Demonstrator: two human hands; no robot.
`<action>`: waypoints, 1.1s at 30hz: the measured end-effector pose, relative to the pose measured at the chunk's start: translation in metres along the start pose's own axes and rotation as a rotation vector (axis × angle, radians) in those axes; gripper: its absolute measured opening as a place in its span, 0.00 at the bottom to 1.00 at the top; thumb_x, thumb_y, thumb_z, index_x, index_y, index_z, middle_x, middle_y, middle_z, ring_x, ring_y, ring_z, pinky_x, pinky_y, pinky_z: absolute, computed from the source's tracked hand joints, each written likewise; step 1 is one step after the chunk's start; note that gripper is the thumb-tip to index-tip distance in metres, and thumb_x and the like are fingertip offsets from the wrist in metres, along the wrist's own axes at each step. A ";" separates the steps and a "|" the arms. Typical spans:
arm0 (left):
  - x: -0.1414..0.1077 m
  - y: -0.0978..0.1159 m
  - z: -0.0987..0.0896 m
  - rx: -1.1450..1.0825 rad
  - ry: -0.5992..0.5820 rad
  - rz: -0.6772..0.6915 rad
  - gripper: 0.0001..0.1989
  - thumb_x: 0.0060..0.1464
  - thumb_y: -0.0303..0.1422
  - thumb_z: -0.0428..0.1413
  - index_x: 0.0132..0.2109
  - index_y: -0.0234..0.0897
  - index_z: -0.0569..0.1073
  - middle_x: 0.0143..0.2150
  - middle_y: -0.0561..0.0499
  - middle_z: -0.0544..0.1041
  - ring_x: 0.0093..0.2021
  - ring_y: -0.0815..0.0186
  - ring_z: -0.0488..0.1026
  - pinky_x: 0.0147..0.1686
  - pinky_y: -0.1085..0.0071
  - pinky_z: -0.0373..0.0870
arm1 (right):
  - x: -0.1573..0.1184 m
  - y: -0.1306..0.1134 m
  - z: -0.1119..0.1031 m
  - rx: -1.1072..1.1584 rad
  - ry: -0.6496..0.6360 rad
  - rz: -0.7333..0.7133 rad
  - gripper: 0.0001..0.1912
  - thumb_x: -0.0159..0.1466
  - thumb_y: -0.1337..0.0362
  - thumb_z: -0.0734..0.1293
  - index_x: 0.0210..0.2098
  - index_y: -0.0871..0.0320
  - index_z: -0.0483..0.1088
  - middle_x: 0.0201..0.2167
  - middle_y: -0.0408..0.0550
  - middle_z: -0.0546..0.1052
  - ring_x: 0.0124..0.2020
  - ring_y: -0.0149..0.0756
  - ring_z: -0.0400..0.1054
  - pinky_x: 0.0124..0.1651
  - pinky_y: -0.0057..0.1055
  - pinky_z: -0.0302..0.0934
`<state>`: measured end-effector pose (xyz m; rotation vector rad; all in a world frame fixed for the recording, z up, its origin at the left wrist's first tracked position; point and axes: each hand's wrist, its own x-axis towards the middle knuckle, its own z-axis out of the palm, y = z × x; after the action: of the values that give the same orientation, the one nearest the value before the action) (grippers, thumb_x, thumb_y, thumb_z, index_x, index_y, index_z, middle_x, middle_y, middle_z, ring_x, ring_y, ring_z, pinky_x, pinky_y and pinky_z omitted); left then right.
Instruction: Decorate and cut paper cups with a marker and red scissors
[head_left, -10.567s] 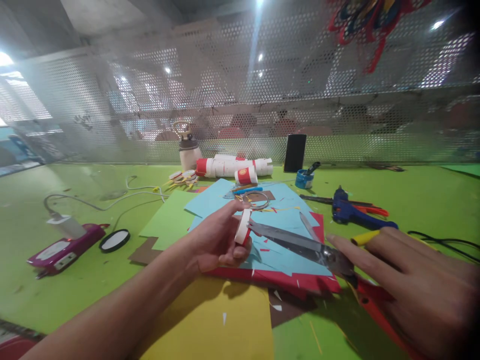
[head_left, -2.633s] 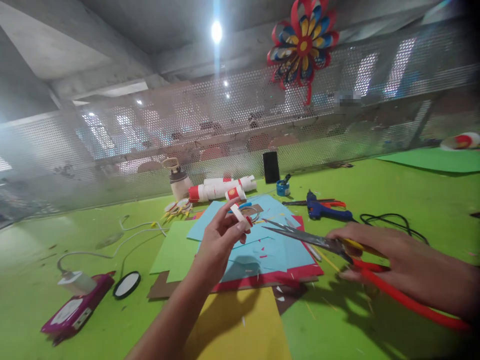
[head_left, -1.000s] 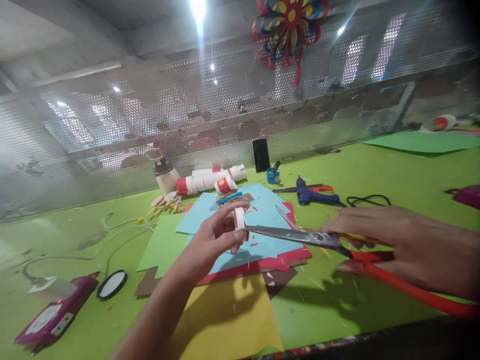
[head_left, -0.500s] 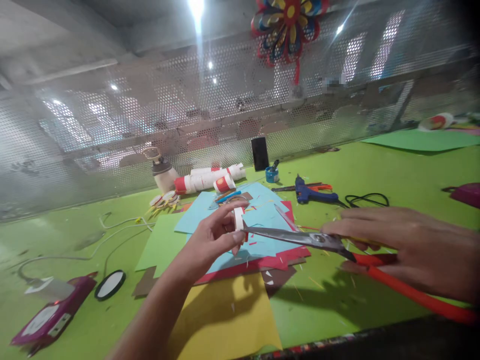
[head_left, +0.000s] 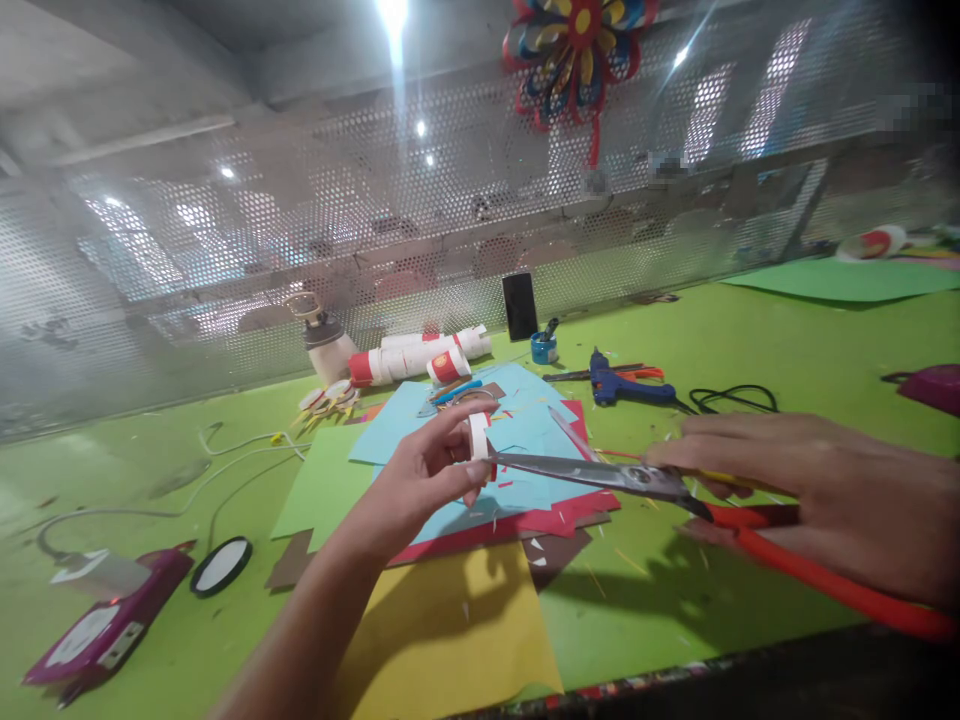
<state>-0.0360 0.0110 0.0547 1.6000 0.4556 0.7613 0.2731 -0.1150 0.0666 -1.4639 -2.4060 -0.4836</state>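
Note:
My left hand (head_left: 427, 470) pinches a small white piece with red edging (head_left: 478, 437), which looks like a ring cut from a paper cup. My right hand (head_left: 817, 500) is closed on large scissors (head_left: 637, 476) with red handles. Their blades point left, and the tips touch or nearly touch the lower edge of the white piece; whether they grip it I cannot tell. Beneath both lies a stack of coloured paper, with a light blue sheet (head_left: 525, 400) on top. Something thin and yellow shows under my right fingers, its kind unclear.
Behind the paper lie paper cups (head_left: 448, 366), a spray bottle (head_left: 328, 345), a phone (head_left: 519, 306) and a blue pot (head_left: 544, 348). A blue glue gun (head_left: 630, 388) rests at right. On the left are a purple power strip (head_left: 112, 620), its white cable and a round black-rimmed disc (head_left: 220, 567).

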 end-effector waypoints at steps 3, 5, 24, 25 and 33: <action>0.000 0.000 -0.001 -0.003 -0.004 0.000 0.23 0.55 0.33 0.62 0.58 0.43 0.70 0.35 0.52 0.71 0.30 0.73 0.67 0.29 0.76 0.68 | -0.001 0.000 -0.001 0.019 -0.014 0.000 0.22 0.67 0.47 0.58 0.55 0.42 0.71 0.45 0.50 0.81 0.41 0.49 0.77 0.37 0.40 0.75; 0.000 0.000 -0.001 -0.001 -0.009 0.001 0.23 0.55 0.33 0.62 0.58 0.43 0.70 0.35 0.52 0.72 0.30 0.73 0.67 0.29 0.76 0.68 | -0.001 0.001 -0.001 0.021 -0.017 0.006 0.22 0.66 0.47 0.58 0.55 0.43 0.71 0.46 0.50 0.81 0.42 0.50 0.77 0.37 0.40 0.75; -0.001 0.001 -0.002 0.035 -0.024 -0.004 0.25 0.56 0.34 0.62 0.60 0.42 0.68 0.37 0.50 0.73 0.32 0.72 0.68 0.29 0.76 0.69 | -0.007 0.007 0.006 0.052 -0.010 -0.013 0.27 0.58 0.57 0.69 0.57 0.38 0.67 0.48 0.45 0.79 0.43 0.49 0.76 0.40 0.40 0.74; -0.001 0.001 -0.002 0.039 -0.023 -0.007 0.26 0.55 0.35 0.62 0.60 0.41 0.68 0.37 0.50 0.73 0.32 0.72 0.68 0.29 0.76 0.69 | -0.007 0.007 0.005 0.052 -0.014 -0.017 0.28 0.57 0.57 0.69 0.57 0.38 0.67 0.48 0.45 0.79 0.43 0.49 0.76 0.40 0.40 0.74; -0.001 0.007 0.002 0.050 -0.031 -0.014 0.27 0.55 0.36 0.62 0.60 0.38 0.67 0.36 0.49 0.73 0.31 0.70 0.68 0.29 0.74 0.70 | -0.009 0.007 0.001 0.113 -0.145 0.087 0.28 0.56 0.61 0.70 0.56 0.40 0.71 0.50 0.47 0.79 0.49 0.52 0.74 0.45 0.40 0.71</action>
<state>-0.0358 0.0077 0.0609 1.6518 0.4660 0.7186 0.2835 -0.1187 0.0632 -1.5956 -2.4214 -0.2251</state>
